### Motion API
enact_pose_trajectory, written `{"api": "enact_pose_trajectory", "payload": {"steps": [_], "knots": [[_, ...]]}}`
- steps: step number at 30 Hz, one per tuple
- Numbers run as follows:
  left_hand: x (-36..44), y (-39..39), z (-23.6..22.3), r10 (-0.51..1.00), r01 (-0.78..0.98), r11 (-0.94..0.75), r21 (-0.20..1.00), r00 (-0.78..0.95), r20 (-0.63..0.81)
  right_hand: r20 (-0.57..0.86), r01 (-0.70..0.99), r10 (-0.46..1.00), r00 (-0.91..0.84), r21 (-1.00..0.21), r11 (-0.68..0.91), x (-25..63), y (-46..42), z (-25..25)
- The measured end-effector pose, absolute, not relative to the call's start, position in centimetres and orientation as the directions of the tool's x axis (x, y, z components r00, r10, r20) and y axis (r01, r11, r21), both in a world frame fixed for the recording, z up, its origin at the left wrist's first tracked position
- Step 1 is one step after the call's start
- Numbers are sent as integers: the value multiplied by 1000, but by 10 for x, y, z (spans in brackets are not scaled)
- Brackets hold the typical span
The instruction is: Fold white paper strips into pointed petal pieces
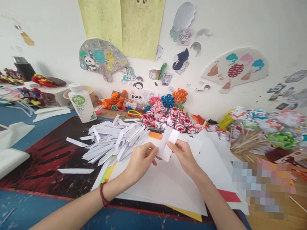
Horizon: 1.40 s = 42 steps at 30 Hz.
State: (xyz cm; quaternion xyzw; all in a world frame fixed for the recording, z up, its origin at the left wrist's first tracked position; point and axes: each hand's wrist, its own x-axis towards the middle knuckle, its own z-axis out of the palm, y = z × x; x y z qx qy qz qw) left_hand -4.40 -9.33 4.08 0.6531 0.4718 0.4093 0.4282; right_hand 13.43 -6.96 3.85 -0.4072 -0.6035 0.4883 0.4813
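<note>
Between my two hands is a small piece of white paper [169, 141] with a lengthwise crease, raised over the stacked sheets. My left hand [143, 160], with a dark red bracelet on its wrist, pinches the paper's lower left edge. On the other side, my right hand [184, 156] grips the right edge, thumb on top. Large white sheets [159, 184] lie beneath both hands, with coloured sheets showing at their edges. Left of them is a heap of folded white paper strips [112, 140]. One loose strip [75, 171] lies apart on the dark mat.
Behind the heap stands a white bottle [82, 103]. Red-and-white paper flowers [171, 119] and orange flowers [114, 101] line the wall. Yellow-handled scissors [134, 113] lie among them. At right are wooden sticks [248, 140] and more paper flowers [283, 139]. A white case [3, 166] sits at left.
</note>
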Motion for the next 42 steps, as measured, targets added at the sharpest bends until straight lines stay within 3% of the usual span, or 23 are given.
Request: {"api": "enact_pose_trajectory", "payload": {"steps": [8,15,22,31,38,42], "knots": [[-46,-89,40,957,427,-287,857,168,237,127,85,959,-255,-985,153,131,-73,40],[-50,-85,38,928,670,-332,664,105,358,53,175,933,-355,-977,122,125,-74,33],[-54,-82,36,866,797,-357,487,87,493,7,221,898,-441,-968,116,122,-77,30],[-56,-79,25,757,854,-416,313,135,640,45,211,906,-420,-967,146,118,-76,23],[-61,-78,24,579,838,-545,32,349,736,53,201,916,-397,-969,143,117,-76,19],[-64,-80,27,569,776,-629,38,427,703,79,273,936,-344,-945,180,117,-75,19]]}}
